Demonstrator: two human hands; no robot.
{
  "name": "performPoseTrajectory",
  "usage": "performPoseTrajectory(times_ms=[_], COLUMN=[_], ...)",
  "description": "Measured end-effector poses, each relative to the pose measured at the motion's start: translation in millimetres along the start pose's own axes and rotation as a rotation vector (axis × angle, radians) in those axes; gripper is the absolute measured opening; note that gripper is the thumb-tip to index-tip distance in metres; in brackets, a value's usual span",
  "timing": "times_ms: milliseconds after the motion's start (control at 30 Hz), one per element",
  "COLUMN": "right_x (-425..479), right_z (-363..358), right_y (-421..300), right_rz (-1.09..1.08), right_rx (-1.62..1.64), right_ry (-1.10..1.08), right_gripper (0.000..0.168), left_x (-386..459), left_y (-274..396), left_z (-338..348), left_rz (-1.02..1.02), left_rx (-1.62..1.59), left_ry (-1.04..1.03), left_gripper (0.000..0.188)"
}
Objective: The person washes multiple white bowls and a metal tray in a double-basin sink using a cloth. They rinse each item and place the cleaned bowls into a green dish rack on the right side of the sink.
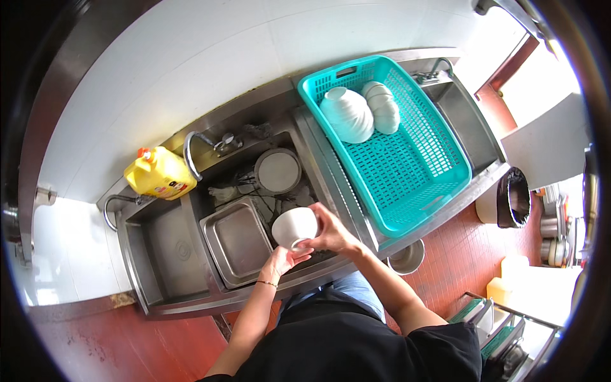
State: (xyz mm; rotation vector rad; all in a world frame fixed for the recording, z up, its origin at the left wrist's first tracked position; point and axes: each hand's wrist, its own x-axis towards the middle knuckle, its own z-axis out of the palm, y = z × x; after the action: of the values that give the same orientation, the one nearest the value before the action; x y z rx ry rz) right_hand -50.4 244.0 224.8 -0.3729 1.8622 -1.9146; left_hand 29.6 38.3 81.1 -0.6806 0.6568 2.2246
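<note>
A white bowl (295, 227) is tilted above the middle basin of the steel sink. My right hand (331, 231) grips its right side and base, thumb at the foot. My left hand (285, 261) is just below it, palm up with the fingers towards the foot; whether it bears any of the bowl is hard to tell. Left of the bowl lies a rectangular steel pan (237, 242) in the basin, and behind it a round pan or lid (278, 170). Stacked white bowls (347, 114) and smaller white bowls (382, 107) lie in a turquoise plastic basket (405, 167).
Curved faucets (191, 155) stand along the back. A yellow jug (160, 173) with a red cap is at the back left. Side basins (167, 253) flank the middle. A lined bin (513, 198) and a metal pot (406, 258) are on the right, below the counter.
</note>
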Motion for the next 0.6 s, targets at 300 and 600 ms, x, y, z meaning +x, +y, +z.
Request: performPoseTrajectory(times_ms=[300,600], right_x=[-15,42], right_z=[-201,-274], right_y=[-50,80], right_rz=[0.077,0.766], right_rx=[-0.11,-0.651], right_ry=[0.436,-0.083], right_gripper=[0.078,0.085], left_x=[9,6], left_y=[-33,-35], left_z=[-79,-68], left_rz=[0.084,0.096], left_rx=[-0.018,-0.096], left_ry=[0.452,0.453], left_gripper=[0.044,0.037])
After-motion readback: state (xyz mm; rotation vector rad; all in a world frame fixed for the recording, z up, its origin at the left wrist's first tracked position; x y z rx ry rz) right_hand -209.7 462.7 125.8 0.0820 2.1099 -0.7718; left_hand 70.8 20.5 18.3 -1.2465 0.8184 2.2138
